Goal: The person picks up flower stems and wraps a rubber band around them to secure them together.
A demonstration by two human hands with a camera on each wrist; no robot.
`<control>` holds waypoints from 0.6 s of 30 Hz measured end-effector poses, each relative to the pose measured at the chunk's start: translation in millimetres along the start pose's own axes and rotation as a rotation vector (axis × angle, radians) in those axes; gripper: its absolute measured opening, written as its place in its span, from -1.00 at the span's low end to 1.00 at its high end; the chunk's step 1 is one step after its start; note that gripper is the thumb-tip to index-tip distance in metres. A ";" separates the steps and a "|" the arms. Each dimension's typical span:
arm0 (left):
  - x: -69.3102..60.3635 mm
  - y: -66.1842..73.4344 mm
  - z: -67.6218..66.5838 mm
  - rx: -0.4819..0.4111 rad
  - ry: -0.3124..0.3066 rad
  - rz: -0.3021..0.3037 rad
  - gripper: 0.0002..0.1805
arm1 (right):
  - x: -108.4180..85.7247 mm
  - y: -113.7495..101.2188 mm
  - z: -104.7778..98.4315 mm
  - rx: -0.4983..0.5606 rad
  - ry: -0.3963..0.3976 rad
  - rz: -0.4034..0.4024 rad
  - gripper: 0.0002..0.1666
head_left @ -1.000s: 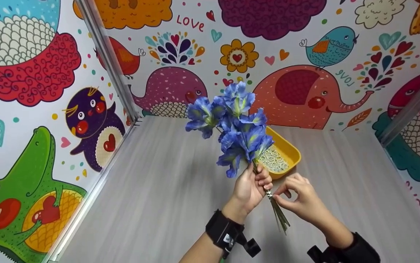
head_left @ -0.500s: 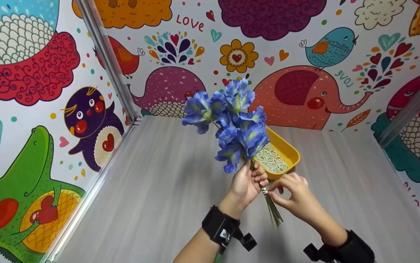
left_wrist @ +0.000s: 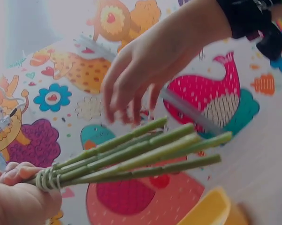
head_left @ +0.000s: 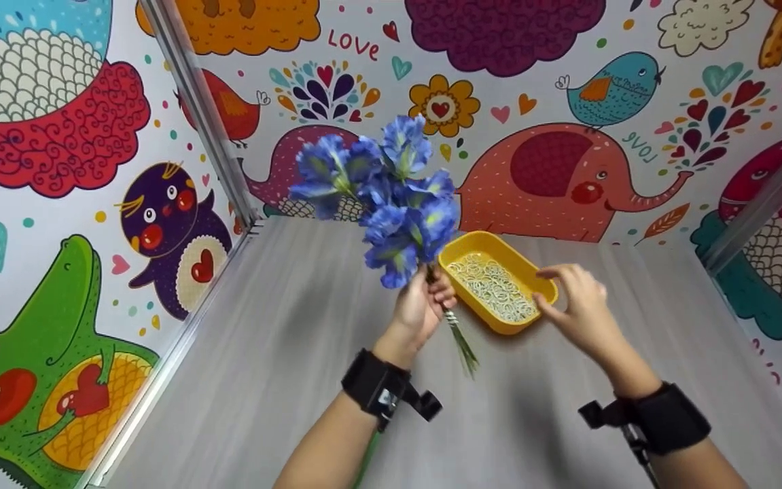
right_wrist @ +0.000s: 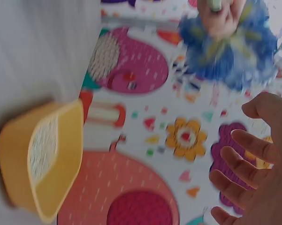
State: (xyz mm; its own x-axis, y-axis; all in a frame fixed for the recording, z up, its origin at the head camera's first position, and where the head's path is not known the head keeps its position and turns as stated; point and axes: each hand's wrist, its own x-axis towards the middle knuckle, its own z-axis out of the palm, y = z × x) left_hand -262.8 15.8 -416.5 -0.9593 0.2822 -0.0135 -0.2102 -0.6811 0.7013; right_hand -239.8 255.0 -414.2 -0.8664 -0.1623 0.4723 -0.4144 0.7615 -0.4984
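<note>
My left hand (head_left: 418, 309) grips a bunch of blue flowers (head_left: 407, 197), with the blooms tilted up and away to the left. Below that fist, pale rubber bands (left_wrist: 48, 179) are wound round the green stems (left_wrist: 145, 152), whose cut ends stick out free. My right hand (head_left: 582, 309) is over the right end of a yellow box (head_left: 543, 275); its fingers look loosely bent and hold nothing in the right wrist view. Whether it touches the box's rim is unclear in the head view. Many pale rubber bands (head_left: 492, 288) lie inside the box.
The box stands on a grey wood-grain tabletop (head_left: 275, 353), close to the back wall (head_left: 363, 75) with its printed cartoon animals. Similar printed panels rise at left and right. A metal corner strip (head_left: 204, 102) runs up the left back corner. Both wrists wear black camera straps (head_left: 377, 387).
My right hand has left the bands on the stems and moved up and right to the yellow box. My left hand has carried the flowers up and to the left.
</note>
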 end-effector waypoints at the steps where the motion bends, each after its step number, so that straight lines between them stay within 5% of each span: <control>1: 2.0 3.7 -2.4 0.010 0.022 0.005 -0.62 | 2.3 5.3 -2.6 -0.009 -0.005 0.027 -0.60; 9: 26.7 21.8 -31.9 0.126 0.229 0.070 -0.63 | 15.9 54.3 -18.8 -0.109 -0.090 0.281 -0.38; 11: 51.5 8.9 -62.7 0.179 0.231 0.090 -0.64 | 18.0 65.5 -21.2 -0.148 -0.112 0.318 -0.28; 16: 125.3 -38.0 -165.0 0.418 0.263 0.143 -0.58 | 16.5 90.2 -27.2 -0.227 -0.139 0.330 -0.20; 18: 137.0 -47.0 -189.9 0.533 0.300 0.145 -0.56 | 14.4 99.7 -29.9 -0.250 -0.157 0.335 -0.17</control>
State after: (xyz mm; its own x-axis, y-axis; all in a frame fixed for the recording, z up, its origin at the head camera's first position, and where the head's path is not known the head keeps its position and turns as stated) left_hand -420.2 -41.8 -586.6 -0.9984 -0.0424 -0.0365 -0.0249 -0.2465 0.9688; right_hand -285.2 347.3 -435.3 -0.9812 0.0403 0.1886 -0.0403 0.9134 -0.4051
